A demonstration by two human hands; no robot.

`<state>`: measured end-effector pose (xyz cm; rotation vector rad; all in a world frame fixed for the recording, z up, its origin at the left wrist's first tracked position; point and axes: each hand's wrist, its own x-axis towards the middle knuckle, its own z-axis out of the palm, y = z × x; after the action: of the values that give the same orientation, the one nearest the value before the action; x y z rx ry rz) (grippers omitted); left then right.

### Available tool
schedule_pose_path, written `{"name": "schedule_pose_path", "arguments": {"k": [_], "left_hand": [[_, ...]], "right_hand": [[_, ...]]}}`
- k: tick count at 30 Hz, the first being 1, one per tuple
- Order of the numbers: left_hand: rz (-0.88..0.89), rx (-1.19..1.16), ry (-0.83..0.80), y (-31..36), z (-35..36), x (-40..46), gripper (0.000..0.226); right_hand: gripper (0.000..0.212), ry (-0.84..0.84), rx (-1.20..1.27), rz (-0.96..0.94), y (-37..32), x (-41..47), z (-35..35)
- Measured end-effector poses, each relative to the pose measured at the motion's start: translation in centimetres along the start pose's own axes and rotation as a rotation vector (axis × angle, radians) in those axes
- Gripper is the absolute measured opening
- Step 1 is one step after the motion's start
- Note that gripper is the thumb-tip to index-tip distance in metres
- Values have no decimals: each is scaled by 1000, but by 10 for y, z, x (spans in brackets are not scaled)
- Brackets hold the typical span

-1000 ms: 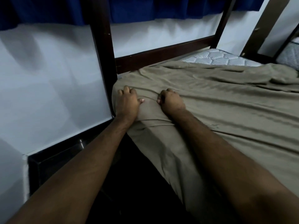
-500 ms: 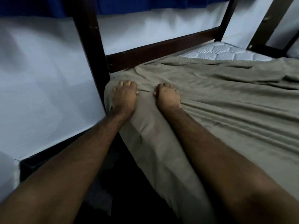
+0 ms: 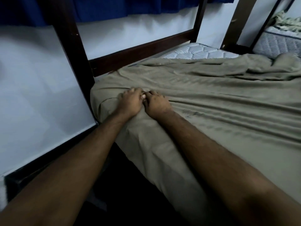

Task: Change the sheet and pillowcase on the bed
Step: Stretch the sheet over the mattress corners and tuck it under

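Observation:
An olive-green sheet [image 3: 211,101] covers most of the mattress and hangs over its near side. At the near corner of the bed, my left hand [image 3: 130,101] and my right hand [image 3: 157,103] lie side by side on the sheet, fingers curled into the fabric and almost touching each other. Folds of cloth bunch up around both hands. The far part of the quilted white mattress [image 3: 195,52] lies bare beyond the sheet. No pillow or pillowcase is visible.
A dark wooden bed post [image 3: 71,46] and rail [image 3: 141,51] frame the bunk, close to my left hand. White wall panels lie to the left, blue fabric [image 3: 114,5] hangs above. Another bed [image 3: 280,41] stands at far right. The floor below is dark.
My two hands have moved together on the corner of the sheet, closing the gap between them, and the cloth has gathered more between them.

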<state>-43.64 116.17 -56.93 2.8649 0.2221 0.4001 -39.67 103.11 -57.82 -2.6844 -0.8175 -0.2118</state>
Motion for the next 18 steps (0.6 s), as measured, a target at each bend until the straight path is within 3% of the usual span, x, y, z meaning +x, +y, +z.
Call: {"name": "schedule_pose_path", "arguments": {"k": [3, 7, 10, 13, 18], "left_hand": [[111, -58, -30, 37, 20, -20, 44], [123, 41, -111, 61, 28, -33, 58], [98, 76, -209, 81, 24, -41, 74], [135, 51, -256, 96, 27, -52, 72], [157, 60, -171, 96, 38, -58, 62]], "right_hand": [[49, -44, -70, 76, 23, -25, -10], [56, -100, -157, 176, 60, -58, -32], [63, -44, -144, 275, 83, -90, -45], [69, -18, -169, 341, 87, -112, -46], [77, 22, -165, 463, 83, -112, -39]]}}
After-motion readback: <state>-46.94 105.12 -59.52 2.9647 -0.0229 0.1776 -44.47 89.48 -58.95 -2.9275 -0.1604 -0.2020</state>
